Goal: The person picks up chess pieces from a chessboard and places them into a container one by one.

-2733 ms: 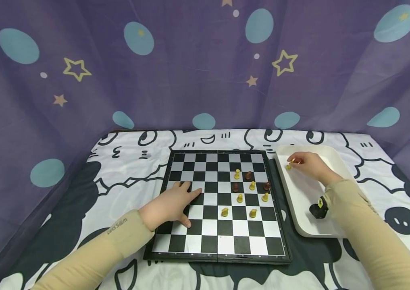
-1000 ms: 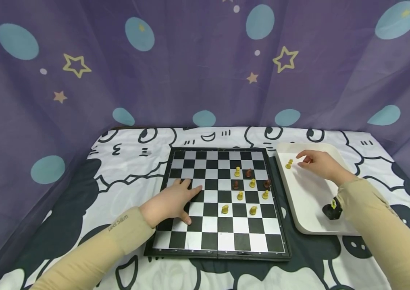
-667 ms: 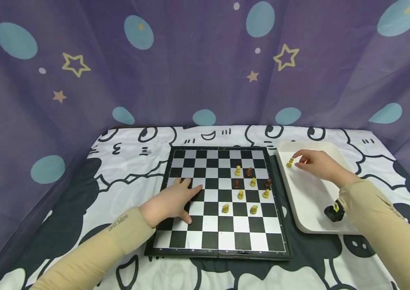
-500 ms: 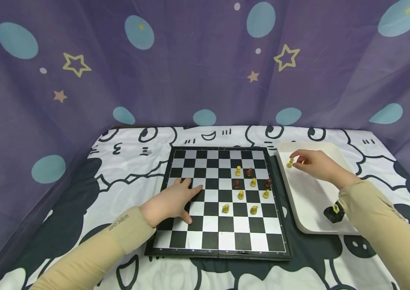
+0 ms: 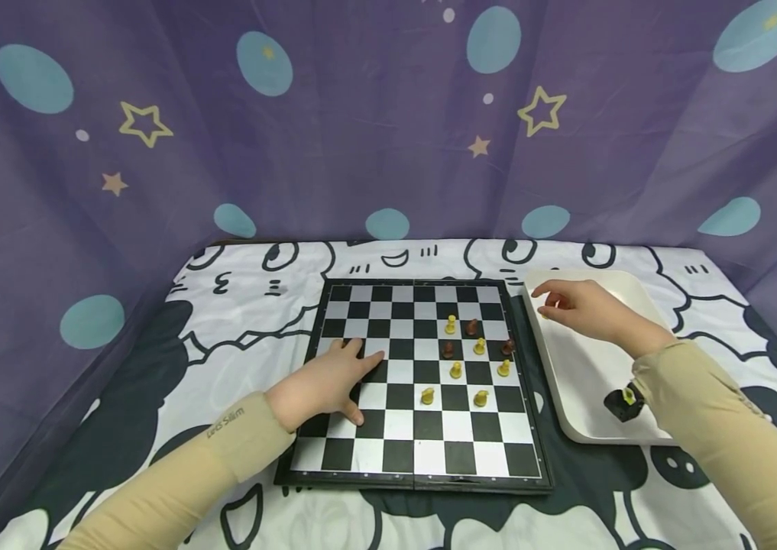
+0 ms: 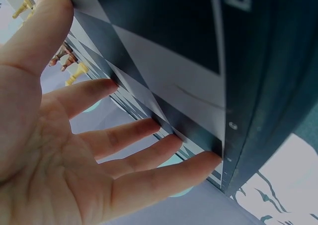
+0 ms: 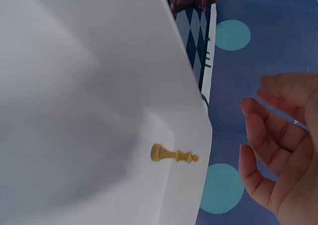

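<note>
My left hand (image 5: 322, 386) rests on the left side of the black-and-white chessboard (image 5: 398, 451), fingers spread and fingertips on the squares. In the left wrist view, the same hand (image 6: 74, 150) has nothing in its grasp. Above the far left corner of the white tray (image 5: 584, 382) hovers my right hand (image 5: 584, 309), loosely bent and holding nothing. A yellow king (image 7: 171, 154) is in the tray close to its wall in the right wrist view, apart from the relaxed fingers (image 7: 256, 130). From the head view the right hand mostly hides that king.
Several yellow chess pieces (image 5: 455, 370) and brown ones (image 5: 472, 327) stand on the board's right half. A black wrist camera (image 5: 625, 401) hangs under the right sleeve. Patterned cloth (image 5: 250, 298) covers the table, and a purple curtain (image 5: 360, 137) rises behind.
My right hand held a yellow piece in the tray at first, let go and drew back right. It then came left again, now covering the piece. The left hand stays put.
</note>
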Motion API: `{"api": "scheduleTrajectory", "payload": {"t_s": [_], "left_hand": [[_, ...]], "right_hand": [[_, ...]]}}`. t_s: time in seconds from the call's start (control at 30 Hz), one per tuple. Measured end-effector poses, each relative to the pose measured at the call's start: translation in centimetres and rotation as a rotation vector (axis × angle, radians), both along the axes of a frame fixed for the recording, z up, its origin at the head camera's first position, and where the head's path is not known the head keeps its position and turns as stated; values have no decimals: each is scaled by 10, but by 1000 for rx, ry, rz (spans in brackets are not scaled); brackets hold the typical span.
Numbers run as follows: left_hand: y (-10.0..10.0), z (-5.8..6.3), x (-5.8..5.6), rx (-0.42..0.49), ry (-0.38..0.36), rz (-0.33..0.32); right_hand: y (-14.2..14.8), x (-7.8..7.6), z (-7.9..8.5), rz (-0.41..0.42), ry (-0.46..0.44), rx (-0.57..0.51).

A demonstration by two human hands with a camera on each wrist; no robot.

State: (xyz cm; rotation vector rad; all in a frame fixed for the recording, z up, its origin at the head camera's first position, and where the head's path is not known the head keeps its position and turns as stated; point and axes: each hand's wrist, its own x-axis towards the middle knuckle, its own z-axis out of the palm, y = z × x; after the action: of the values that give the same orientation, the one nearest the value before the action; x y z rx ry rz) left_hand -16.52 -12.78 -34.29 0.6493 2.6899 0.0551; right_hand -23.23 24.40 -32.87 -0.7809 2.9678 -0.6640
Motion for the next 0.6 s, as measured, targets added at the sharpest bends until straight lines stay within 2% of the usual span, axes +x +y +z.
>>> {"api": "scheduleTrajectory", "payload": {"t_s": [0.2,0.6], "left_hand": [[0,-1,0,6,-2,3],[-1,0,1,4,2,1]], "right_hand": [[-10,3,5,27,5,17],[-30,13,10,113,-81,54]]}}
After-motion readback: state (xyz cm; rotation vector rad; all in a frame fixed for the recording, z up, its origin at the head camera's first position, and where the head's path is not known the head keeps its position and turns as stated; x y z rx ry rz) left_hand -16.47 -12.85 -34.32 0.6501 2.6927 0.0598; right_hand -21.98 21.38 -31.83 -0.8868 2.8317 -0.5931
